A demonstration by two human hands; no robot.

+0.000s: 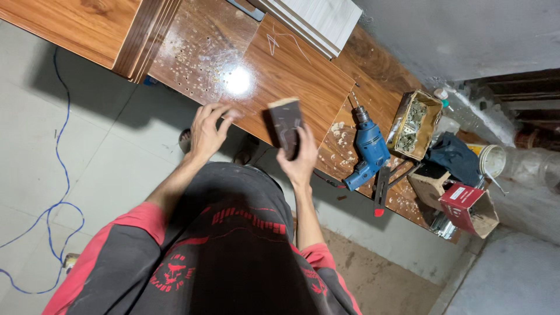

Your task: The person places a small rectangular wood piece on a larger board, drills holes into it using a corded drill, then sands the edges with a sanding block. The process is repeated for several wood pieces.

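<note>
Glossy wooden table [291,76], sawdust-flecked; right hand [300,160] grips a small dark block [287,125] with pale top edge; left hand [207,131] open, fingers touching the table edge.

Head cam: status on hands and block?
Right hand gripping dark wood block upright. Left hand open, fingers at panel edge. Drill lies right, apart.

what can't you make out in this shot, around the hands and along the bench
- Head view: the small dark block in the right hand is blurred; its material is unclear.
- The left hand fingertips are blurred at the board edge; contact is uncertain.
- Contents of the open box: too small.
- The blue cable is cut off by the left edge.
</note>
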